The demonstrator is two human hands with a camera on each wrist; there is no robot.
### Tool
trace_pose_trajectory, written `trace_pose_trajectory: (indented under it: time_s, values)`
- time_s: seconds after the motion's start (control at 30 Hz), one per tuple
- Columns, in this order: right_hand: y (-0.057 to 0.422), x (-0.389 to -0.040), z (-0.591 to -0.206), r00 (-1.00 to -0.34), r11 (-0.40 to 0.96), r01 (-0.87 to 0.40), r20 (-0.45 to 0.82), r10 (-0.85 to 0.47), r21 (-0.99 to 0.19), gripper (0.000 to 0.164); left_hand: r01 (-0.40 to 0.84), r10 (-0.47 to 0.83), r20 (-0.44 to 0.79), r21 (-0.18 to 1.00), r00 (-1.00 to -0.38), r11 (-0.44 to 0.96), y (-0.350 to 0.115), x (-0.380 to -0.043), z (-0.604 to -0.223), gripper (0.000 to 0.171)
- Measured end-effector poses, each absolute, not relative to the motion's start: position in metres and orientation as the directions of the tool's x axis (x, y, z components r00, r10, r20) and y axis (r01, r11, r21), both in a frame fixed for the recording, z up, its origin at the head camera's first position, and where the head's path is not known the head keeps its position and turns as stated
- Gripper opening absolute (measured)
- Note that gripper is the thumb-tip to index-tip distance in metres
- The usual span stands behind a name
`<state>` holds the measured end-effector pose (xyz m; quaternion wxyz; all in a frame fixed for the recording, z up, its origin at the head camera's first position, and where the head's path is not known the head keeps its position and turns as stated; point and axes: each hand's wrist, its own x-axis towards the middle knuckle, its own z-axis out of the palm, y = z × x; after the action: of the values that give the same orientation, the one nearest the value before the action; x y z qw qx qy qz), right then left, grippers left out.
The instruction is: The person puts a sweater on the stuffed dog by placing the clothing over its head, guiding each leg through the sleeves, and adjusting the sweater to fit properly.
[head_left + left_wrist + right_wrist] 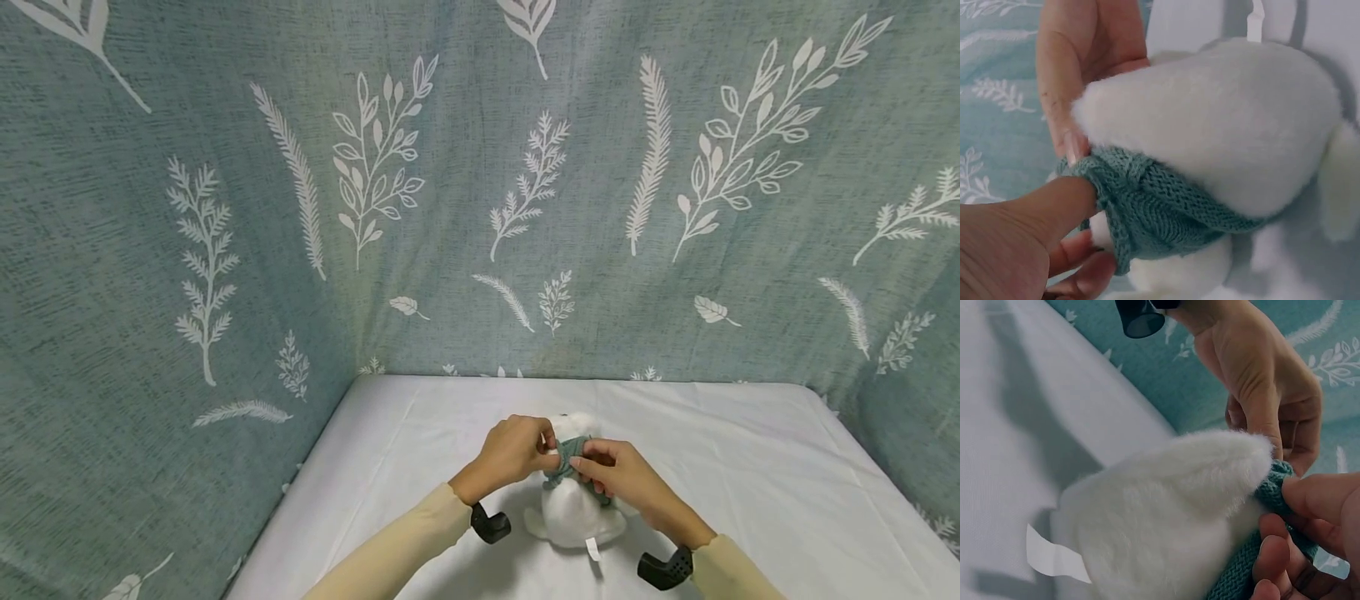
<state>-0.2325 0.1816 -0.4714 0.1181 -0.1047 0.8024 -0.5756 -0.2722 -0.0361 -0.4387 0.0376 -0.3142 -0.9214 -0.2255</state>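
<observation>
A white plush toy [576,515] sits on the white-covered table, a small white tag [592,549] at its bottom. Round its upper part lies a teal knitted garment [567,457], bunched and stretched across. My left hand [517,450] grips the garment's edge, with the thumb tucked under the knit [1166,212] and the fingers on the far side. From the other side my right hand [621,475] pinches the same knit between thumb and fingers. In the right wrist view both hands meet at the knit [1238,569] beside a furry limb [1229,462].
The table's white sheet [420,433] spreads round the toy. Blue-green curtains [465,208] with white leaf prints hang behind and at the sides. Each wrist wears a black device, such as the one on the left wrist [491,526].
</observation>
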Motion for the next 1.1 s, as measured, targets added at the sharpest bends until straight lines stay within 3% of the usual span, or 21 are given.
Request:
trace_pose_trajectory:
  time_s: [0.3,0.47,0.57,0.77,1.1]
  values:
    - [0.182,-0.233,-0.472,-0.951,0.281,-0.022,-0.066,-0.301,-0.959,0.033,0.580,0.550,0.200,0.403,-0.811,0.708,-0.037,-0.273,-0.440,0.012]
    - [0.182,-0.232,-0.473,-0.949,0.270,-0.012,-0.074,-0.305,-0.963,0.032,0.542,0.586,0.092,0.516,-0.805,0.663,-0.040,-0.279,-0.443,0.044]
    - [0.181,-0.232,-0.475,-0.947,0.275,-0.013,-0.077,-0.312,-0.961,0.032,0.489,0.592,0.011,0.576,-0.806,0.655,-0.040,-0.281,-0.443,0.054]
    - [0.180,-0.229,-0.474,-0.959,0.325,-0.022,-0.072,-0.276,-0.945,0.028,0.418,0.594,-0.059,0.655,-0.803,0.630,-0.042,-0.282,-0.443,0.047]
    - [0.185,-0.215,-0.474,-0.987,0.448,-0.047,-0.027,-0.157,-0.893,0.017,0.328,0.590,-0.043,0.796,-0.807,0.508,-0.060,-0.295,-0.440,0.038]
